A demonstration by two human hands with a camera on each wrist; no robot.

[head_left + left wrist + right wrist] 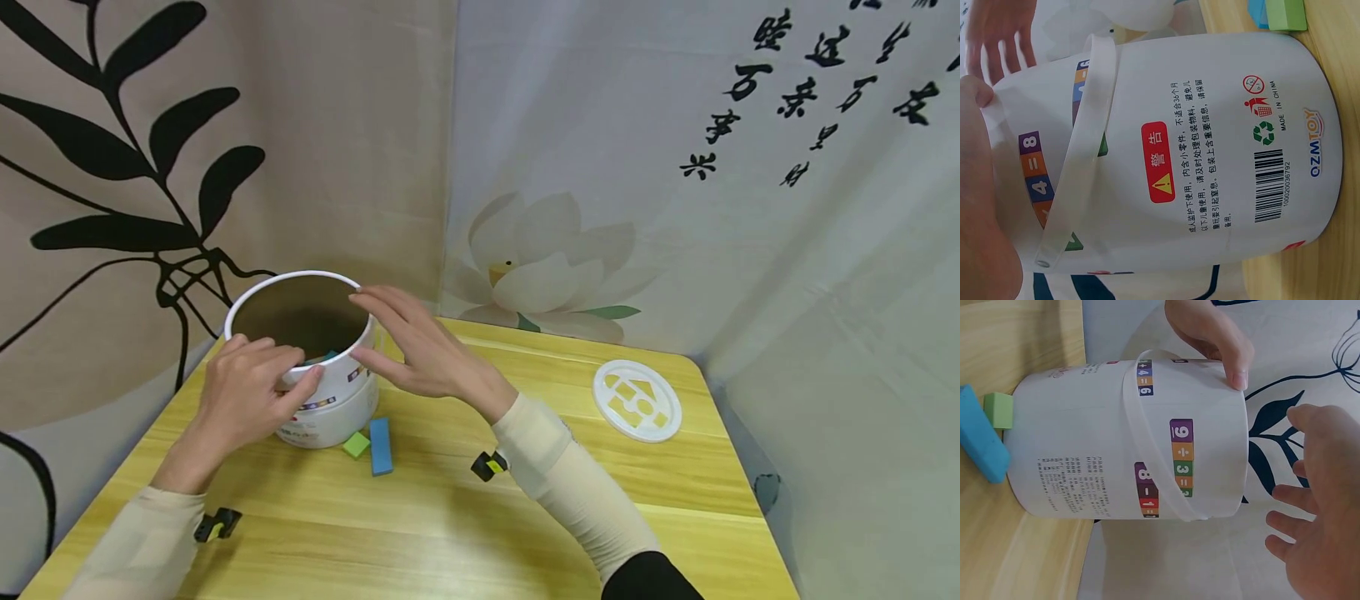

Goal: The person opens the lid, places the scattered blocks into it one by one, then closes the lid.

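A white lidless bucket (326, 421) with printed sums and a white handle (1088, 119) stands upright on the table. My left hand (247, 387) grips its near-left rim, the thumb outside and the other fingers over the edge. Its thumb (1237, 369) shows against the wall in the right wrist view. The right hand (427, 350) hovers by the right rim with fingers spread; the right wrist view shows a gap between it and the bucket. Part of something blue lies in the bucket (330, 356), mostly hidden. Beside the base are a blue block (381, 446) and a green block (356, 444).
Toward the right of the wooden table (465, 517) lies a white round lid (645, 432) with cut-out shapes. Behind the table hang printed curtains (337, 142) with dark leaves, a lotus and characters. The bucket stands near the table's left edge.
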